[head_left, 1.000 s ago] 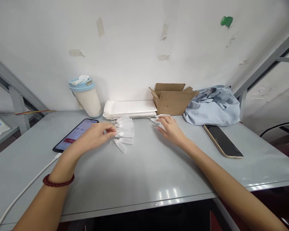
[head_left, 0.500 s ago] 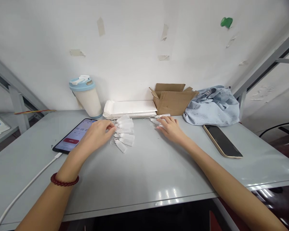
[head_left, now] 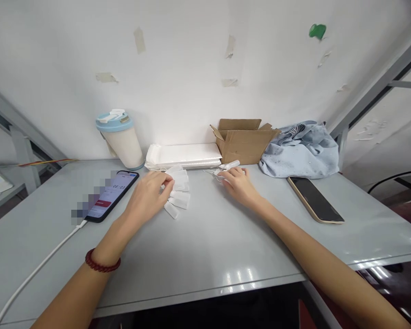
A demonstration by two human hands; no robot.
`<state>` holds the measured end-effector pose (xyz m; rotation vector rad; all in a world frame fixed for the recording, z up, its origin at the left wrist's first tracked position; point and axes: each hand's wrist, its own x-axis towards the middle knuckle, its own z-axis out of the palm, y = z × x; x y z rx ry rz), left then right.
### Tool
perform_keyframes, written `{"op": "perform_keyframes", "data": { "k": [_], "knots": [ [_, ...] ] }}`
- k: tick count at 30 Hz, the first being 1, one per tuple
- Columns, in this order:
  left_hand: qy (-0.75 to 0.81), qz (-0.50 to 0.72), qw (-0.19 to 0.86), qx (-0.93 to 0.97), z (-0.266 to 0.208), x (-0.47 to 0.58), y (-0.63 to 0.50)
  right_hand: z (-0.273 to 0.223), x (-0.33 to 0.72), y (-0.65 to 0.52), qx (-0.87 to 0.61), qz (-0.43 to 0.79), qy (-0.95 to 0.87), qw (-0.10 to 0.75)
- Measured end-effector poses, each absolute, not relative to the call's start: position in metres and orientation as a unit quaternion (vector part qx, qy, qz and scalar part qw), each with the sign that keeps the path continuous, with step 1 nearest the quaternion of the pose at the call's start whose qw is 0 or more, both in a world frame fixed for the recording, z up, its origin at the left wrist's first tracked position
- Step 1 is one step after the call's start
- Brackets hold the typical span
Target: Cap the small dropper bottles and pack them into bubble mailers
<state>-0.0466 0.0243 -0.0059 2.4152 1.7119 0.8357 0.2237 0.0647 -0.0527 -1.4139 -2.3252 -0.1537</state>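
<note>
A white wall with scraps of old tape rises behind a grey worktop, whose back edge carries a lidded cup, a stack of white packets, an open cardboard box and a bundle of pale blue cloth; lined up there, they leave the front edge free for the forearms. The small white tags lie in two groups toward that back edge, in front of the packets and box. The left group is fanned, ends pointing to the middle, so several tags show separately; the right group is a looser huddle.

The left hand curves over the cord side of the fan, thumb and forefinger drawn close; its own fingers hide the tips, so I can't tell whether a tag is pinched. The right hand lies palm down, fingers loosely bent over the huddle, perhaps to steady it; any grip is hidden too.

A lit phone lies toward the left edge, probably because its white cable comes from that side. A dark phone rests toward the right edge.
</note>
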Motion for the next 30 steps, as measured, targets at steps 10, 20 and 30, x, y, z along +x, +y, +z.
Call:
{"op": "perform_keyframes", "data": {
  "k": [10, 20, 30],
  "knots": [
    [0.492, 0.263, 0.109, 0.822, -0.016, -0.033, 0.016, -0.022, 0.214, 0.037, -0.471, 0.301, -0.727, 0.399],
    [0.423, 0.262, 0.099, 0.862, -0.015, -0.029, 0.013, -0.016, 0.212, 0.031, -0.4, 0.443, -0.681, 0.425],
    [0.391, 0.282, 0.086, 0.872, -0.018, -0.024, 0.01, -0.012, 0.21, 0.027, -0.404, 0.425, -0.694, 0.419]
  ]
}}
